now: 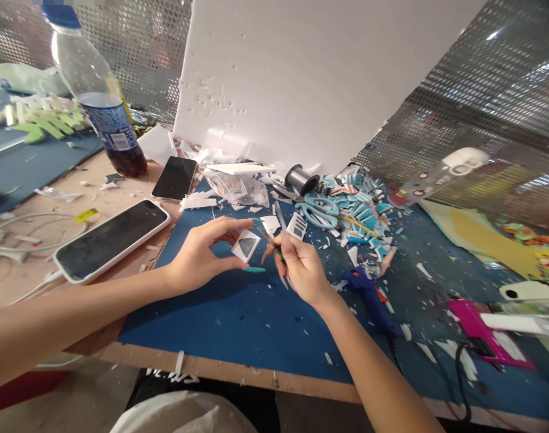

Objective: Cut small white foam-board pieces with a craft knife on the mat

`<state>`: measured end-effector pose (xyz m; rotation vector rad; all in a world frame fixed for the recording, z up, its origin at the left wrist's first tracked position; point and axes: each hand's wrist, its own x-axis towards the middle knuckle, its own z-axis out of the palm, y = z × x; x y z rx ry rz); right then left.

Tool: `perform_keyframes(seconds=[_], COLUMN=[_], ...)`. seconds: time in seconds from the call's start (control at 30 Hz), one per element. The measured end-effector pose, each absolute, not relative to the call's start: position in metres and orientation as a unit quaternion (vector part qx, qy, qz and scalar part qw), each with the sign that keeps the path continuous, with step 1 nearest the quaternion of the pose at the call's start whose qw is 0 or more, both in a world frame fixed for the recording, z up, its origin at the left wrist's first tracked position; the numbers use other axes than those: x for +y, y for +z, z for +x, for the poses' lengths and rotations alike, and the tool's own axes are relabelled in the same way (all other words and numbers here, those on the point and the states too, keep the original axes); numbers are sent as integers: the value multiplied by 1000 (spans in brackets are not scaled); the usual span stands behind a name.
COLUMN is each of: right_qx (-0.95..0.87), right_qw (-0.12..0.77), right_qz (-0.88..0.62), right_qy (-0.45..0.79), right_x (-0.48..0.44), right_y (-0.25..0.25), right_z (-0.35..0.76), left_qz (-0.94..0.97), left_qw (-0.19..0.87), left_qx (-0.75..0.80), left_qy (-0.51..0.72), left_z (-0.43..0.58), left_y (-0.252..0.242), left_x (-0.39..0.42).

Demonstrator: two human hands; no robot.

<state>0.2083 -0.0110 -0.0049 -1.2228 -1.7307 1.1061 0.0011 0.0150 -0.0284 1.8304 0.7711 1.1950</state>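
Note:
Between the thumb and fingers of my left hand (pixel 206 249) is a small white square piece (pixel 246 245) with a dark grey shape at its centre. My right hand (pixel 303 264) is closed around a slim, pale grey tool (pixel 280 218), which looks like a craft knife. A thin pointed part beside the right fingers reaches toward the white piece; whether it touches is unclear. Just beyond the right hand lies a white piece with dark slots (pixel 297 226). Light blue scissors (pixel 318 210) rest behind it, near a spool of grey wire (pixel 301 179).
Blue and white scraps (pixel 362 207) are heaped behind my right hand. To the right are a blue glue gun (pixel 371 297) and a pink item (pixel 486 334). On the left lie a white-edged phone (pixel 114 240), a dark phone (pixel 175 177) and a cola bottle (pixel 109 123). A white foam board (pixel 310 72) stands behind.

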Motion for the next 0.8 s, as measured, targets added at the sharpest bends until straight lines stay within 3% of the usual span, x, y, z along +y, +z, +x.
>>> perform_keyframes(seconds=[0.33, 0.8], right_qx=[-743, -748], right_qw=[347, 362], right_qz=[-493, -489], right_qy=[292, 265], right_x=[-13, -13], right_y=[-2, -4], right_z=[201, 203], left_qz=[687, 674], left_qw=[493, 515], left_qx=[228, 192], left_qy=[484, 493], left_z=[2, 2], left_y=[-28, -29], left_x=[15, 15])
